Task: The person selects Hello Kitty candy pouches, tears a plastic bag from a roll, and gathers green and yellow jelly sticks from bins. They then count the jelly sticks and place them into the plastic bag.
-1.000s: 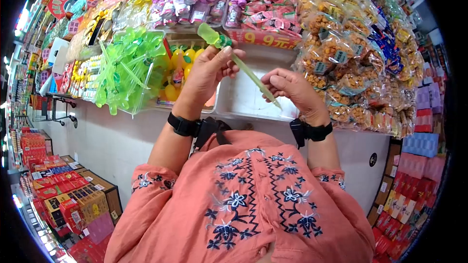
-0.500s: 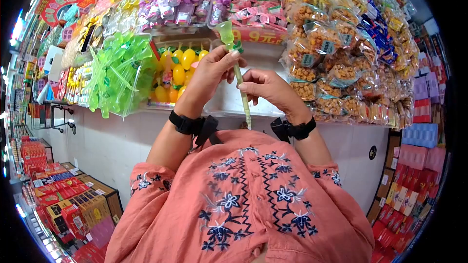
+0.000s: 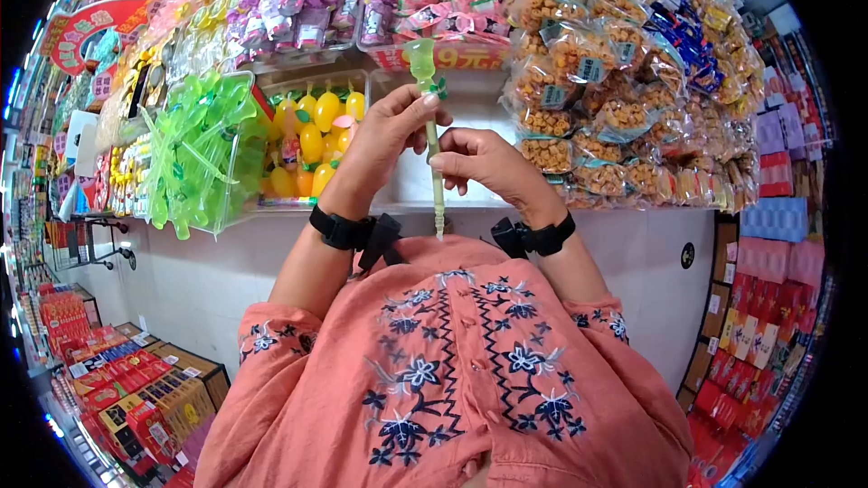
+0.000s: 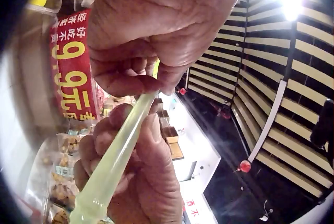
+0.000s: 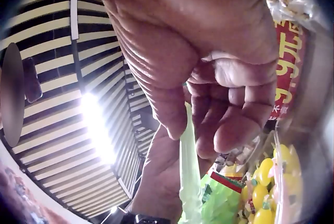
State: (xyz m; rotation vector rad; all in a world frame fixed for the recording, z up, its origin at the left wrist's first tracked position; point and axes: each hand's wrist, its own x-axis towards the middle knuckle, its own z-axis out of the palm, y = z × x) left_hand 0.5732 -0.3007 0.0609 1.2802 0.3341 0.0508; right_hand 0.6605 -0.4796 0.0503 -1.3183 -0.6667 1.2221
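A pale green translucent tube (image 3: 438, 194) stands nearly upright before my chest, with a rounded green top and small green leaves near its upper end. My left hand (image 3: 396, 126) pinches it just below the leaves, between thumb and fingers. Lower down, my right hand (image 3: 488, 167) pinches the tube's middle, and its narrow ridged end points down toward the shirt. In the left wrist view the tube (image 4: 117, 166) runs between both hands' fingertips. From the right wrist, my right thumb and fingers close on the tube (image 5: 189, 166), with the left hand (image 5: 159, 182) behind it.
Left of the hands is a bin of similar green tubes (image 3: 185, 158), then yellow fruit-shaped packs (image 3: 312, 131). Behind the hands lies a white tray (image 3: 484, 108) under a red price sign (image 3: 393, 59). Bagged snacks (image 3: 579, 63) pile up at the right; a cart (image 3: 95, 244) stands far left.
The tube has turned from slanting down right to nearly upright. My right hand has moved left from near its lower end and taken hold of its middle; the left keeps its grip.
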